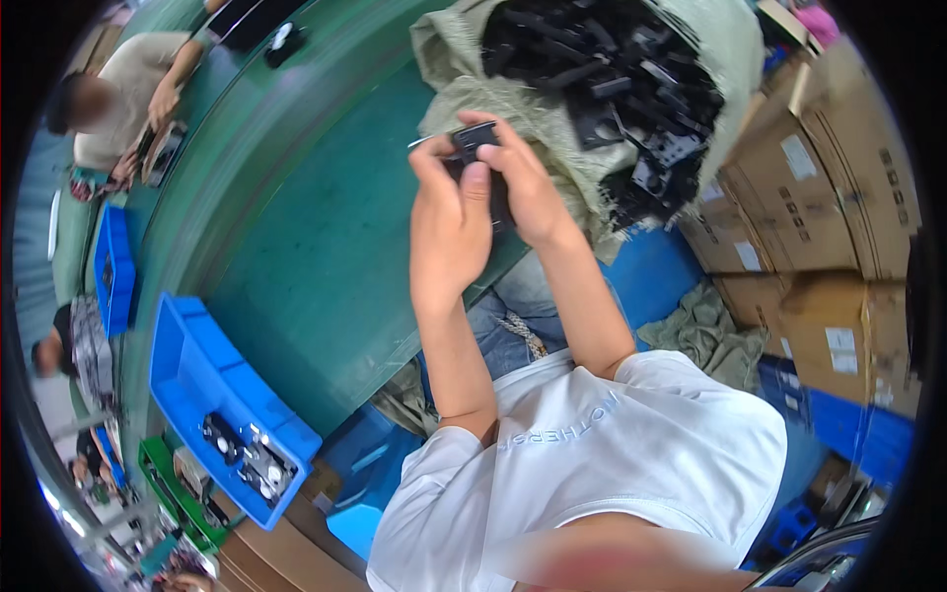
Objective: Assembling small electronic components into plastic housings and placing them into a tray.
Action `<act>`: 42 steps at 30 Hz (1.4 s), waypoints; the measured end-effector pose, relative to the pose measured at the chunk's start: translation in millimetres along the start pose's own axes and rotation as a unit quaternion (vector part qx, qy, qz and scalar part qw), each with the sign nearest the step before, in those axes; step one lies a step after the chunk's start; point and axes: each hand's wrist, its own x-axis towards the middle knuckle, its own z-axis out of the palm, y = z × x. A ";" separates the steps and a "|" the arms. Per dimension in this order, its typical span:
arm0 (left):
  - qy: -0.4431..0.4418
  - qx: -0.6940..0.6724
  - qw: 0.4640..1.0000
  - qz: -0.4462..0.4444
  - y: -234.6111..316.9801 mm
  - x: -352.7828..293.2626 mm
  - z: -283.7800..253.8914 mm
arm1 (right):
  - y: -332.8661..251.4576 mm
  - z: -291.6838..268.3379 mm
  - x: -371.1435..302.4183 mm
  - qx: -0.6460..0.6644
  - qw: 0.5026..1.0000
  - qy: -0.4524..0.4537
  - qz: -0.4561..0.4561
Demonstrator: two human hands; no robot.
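On the left, a smooth blue plastic bin (202, 367), long and straight-walled, holds black and silvery parts (247, 454) at its near end. A broad flat stretch of green surface (326, 222) separates it from the hands, the near edge slanting up rightward. The left hand (449, 227) is curled, thumb and fingers gripping a hard, dark, blocky part (474, 137); the right hand (528, 183) is bent round the same part (its finer details are hidden). Just beyond, a crinkled, woven pale sack (444, 54) gapes around angular black pieces (612, 84). Flat-sided cardboard boxes (829, 178) stand farther right.
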 end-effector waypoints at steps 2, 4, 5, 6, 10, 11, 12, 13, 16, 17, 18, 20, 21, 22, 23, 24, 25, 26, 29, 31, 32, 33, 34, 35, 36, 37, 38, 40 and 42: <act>-0.006 -0.058 0.998 0.026 -9.4 -4.5 -3.8 | 9.9 2.1 5.9 0.006 1.000 -0.004 -0.024; -0.013 -0.107 0.994 -0.006 -12.7 -10.9 -11.0 | 14.5 9.0 1.9 0.022 0.998 -0.033 -0.052; -0.011 -0.135 0.991 -0.016 -17.5 -15.4 -16.8 | 13.4 13.6 -2.6 0.041 0.997 -0.061 -0.031; 0.002 -0.140 0.990 -0.013 -17.7 -22.0 -21.2 | 11.6 19.9 -7.3 0.057 0.993 -0.096 -0.035; 0.078 0.030 0.995 0.051 2.9 -78.4 -75.2 | 19.8 50.9 -23.1 0.067 0.976 -0.200 -0.058; 0.119 0.080 0.989 0.028 11.2 -97.0 -95.9 | 24.0 56.0 -22.5 0.080 0.971 -0.222 -0.051; 0.214 0.139 0.966 0.037 20.4 -109.6 -115.8 | 25.2 57.8 -21.7 0.062 0.966 -0.249 -0.029; 0.253 0.199 0.945 -0.053 35.8 -120.8 -140.1 | 27.9 54.9 -19.9 0.040 0.962 -0.268 -0.009; 0.342 0.177 0.912 -0.139 47.4 -133.3 -216.4 | 34.1 47.5 -9.3 -0.005 0.953 -0.301 0.030; 0.342 0.218 0.900 -0.159 38.4 -138.4 -248.4 | 35.1 46.4 -6.6 0.016 0.950 -0.307 0.044; 0.335 0.225 0.890 -0.212 32.4 -145.4 -277.8 | 36.0 47.0 -5.4 0.039 0.946 -0.318 0.059; 0.348 0.282 0.842 -0.300 3.1 -154.7 -328.1 | 37.9 48.1 -4.6 0.080 0.936 -0.332 0.088; 0.350 0.285 0.839 -0.304 -8.4 -158.3 -340.8 | 38.0 48.8 -5.0 0.084 0.934 -0.335 0.091; 0.318 0.323 0.825 -0.337 -21.1 -158.8 -352.4 | 37.7 49.4 -4.5 0.083 0.936 -0.330 0.092; 0.282 0.360 0.810 -0.367 -31.9 -155.2 -362.7 | 36.5 49.7 -2.5 0.084 0.938 -0.323 0.091; 0.246 0.396 0.791 -0.396 -41.2 -154.9 -370.7 | 35.2 49.9 -1.2 0.084 0.941 -0.315 0.091; 0.206 0.430 0.770 -0.423 -49.6 -154.5 -374.9 | 33.7 48.1 0.1 0.083 0.945 -0.305 0.090; 0.203 0.433 0.772 -0.419 -58.7 -157.2 -379.1 | 34.5 46.9 1.5 0.085 0.946 -0.300 0.088; 0.187 0.484 0.753 -0.404 -82.7 -173.0 -387.7 | 37.5 41.3 3.4 0.080 0.948 -0.297 0.082; 0.179 0.499 0.747 -0.402 -85.5 -177.9 -389.8 | 39.0 38.5 2.1 0.077 0.949 -0.294 0.085; 0.178 0.515 0.741 -0.393 -84.7 -177.6 -389.2 | 39.6 37.2 2.9 0.080 0.950 -0.288 0.088; 0.178 0.530 0.735 -0.384 -83.7 -178.1 -388.7 | 40.2 36.4 4.0 0.083 0.951 -0.283 0.092; 0.179 0.545 0.728 -0.376 -82.6 -179.4 -387.9 | 40.9 35.9 5.1 0.086 0.952 -0.279 0.096; 0.179 0.560 0.721 -0.367 -81.7 -181.1 -386.5 | 41.4 35.4 5.7 0.089 0.952 -0.275 0.101; 0.177 0.560 0.720 -0.370 -76.5 -179.6 -382.8 | 41.8 35.1 6.4 0.089 0.952 -0.275 0.103; 0.186 0.526 0.719 -0.414 -70.7 -177.4 -379.0 | 41.7 34.7 6.9 0.092 0.952 -0.273 0.107; 0.193 0.492 0.716 -0.455 -64.2 -173.0 -374.3 | 41.8 34.3 6.7 0.094 0.952 -0.269 0.110; 0.203 0.421 0.705 -0.534 -56.2 -168.0 -366.1 | 42.7 32.9 6.0 0.099 0.954 -0.259 0.116; 0.175 0.455 0.691 -0.534 -55.8 -174.6 -363.0 | 42.7 31.9 4.4 0.102 0.954 -0.253 0.122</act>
